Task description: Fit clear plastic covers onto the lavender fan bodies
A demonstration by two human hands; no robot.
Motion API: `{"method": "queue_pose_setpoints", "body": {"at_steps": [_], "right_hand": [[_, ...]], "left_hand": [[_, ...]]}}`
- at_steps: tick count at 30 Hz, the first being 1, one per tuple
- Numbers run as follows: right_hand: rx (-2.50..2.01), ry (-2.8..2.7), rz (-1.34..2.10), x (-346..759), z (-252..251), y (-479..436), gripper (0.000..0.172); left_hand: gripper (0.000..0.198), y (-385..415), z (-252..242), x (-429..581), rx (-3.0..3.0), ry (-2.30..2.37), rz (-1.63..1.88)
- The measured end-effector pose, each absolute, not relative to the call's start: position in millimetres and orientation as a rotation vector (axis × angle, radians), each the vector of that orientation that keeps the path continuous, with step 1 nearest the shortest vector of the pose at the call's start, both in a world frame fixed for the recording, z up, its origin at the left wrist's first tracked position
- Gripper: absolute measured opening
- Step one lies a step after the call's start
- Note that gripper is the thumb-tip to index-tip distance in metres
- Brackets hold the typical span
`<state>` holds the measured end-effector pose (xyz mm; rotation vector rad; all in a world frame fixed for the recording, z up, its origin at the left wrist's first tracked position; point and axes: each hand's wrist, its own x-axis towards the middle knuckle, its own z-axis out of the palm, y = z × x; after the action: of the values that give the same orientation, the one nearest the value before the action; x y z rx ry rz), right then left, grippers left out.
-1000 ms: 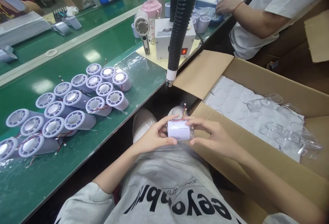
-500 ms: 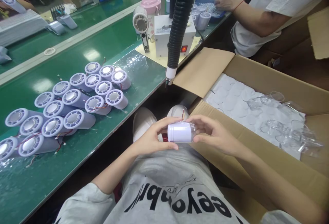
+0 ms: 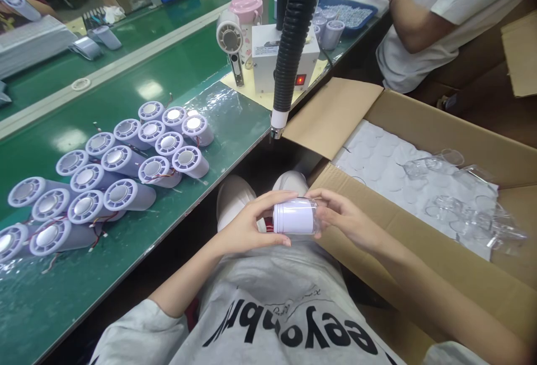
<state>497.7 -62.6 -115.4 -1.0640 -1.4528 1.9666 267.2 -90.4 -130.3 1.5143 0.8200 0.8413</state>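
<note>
Over my lap, a lilac cylindrical fan housing (image 3: 289, 218) lies on its side between my hands. My left hand (image 3: 245, 226) is closed round its left end, thumb below and fingers above. Red wires and a pale connector (image 3: 262, 224) show at that end. A clear plastic cover (image 3: 315, 225) sits at the right end of the housing. My right hand (image 3: 352, 219) grips this cover, with fingertips partly hidden behind it. How far the cover reaches over the housing is hard to see.
Several lilac fan housings (image 3: 130, 194) with wires stand on the green bench to the left. A black hose (image 3: 289, 41) hangs ahead by a white box (image 3: 262, 69). Clear covers (image 3: 474, 214) lie in a cardboard box (image 3: 453, 124) at right. A co-worker's arm (image 3: 419, 21) is beyond.
My right hand's fingers have shifted and closed further round the clear cover. The thin wire above the housing no longer stands up. The co-worker's hand has moved up, away from the blue tray.
</note>
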Motion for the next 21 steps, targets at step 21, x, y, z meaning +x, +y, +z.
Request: {"method": "queue_pose_setpoints", "body": {"at_steps": [21], "right_hand": [[-1.089,-0.940,2.466,488,-132,-67,0.062]], "left_hand": [[0.084,-90,-140,268,1.676,0.713,0.962]]}}
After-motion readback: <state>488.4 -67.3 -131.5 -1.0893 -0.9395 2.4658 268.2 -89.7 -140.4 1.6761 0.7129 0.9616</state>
